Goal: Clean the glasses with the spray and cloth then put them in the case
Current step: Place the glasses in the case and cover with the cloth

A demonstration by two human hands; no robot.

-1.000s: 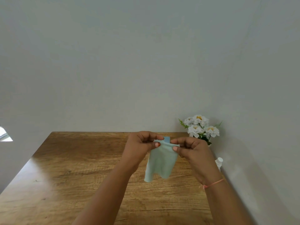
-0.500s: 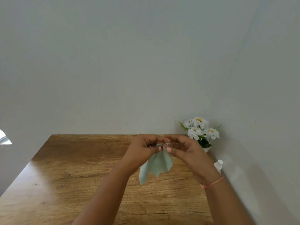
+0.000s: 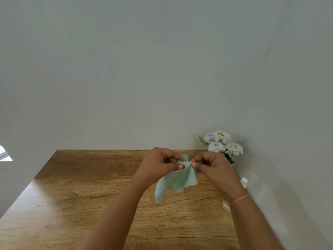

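Right now both hands, left hand [image 3: 160, 164] and right hand [image 3: 210, 165], pinch the cloth's [image 3: 177, 179] top edge at frame centre; it hangs down between them (glasses unseen).

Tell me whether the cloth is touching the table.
Apart. The head view shows the cloth hanging from both hands, its lowest corner dangling in the air above the wooden table.

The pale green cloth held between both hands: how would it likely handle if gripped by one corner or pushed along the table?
The cloth is probably floppy: pinched at its top edge by the left hand and right hand, the rest hangs limp in folds. It looks thin, so likely very light. Pushed on the wooden table, it would probably bunch rather than slide whole.
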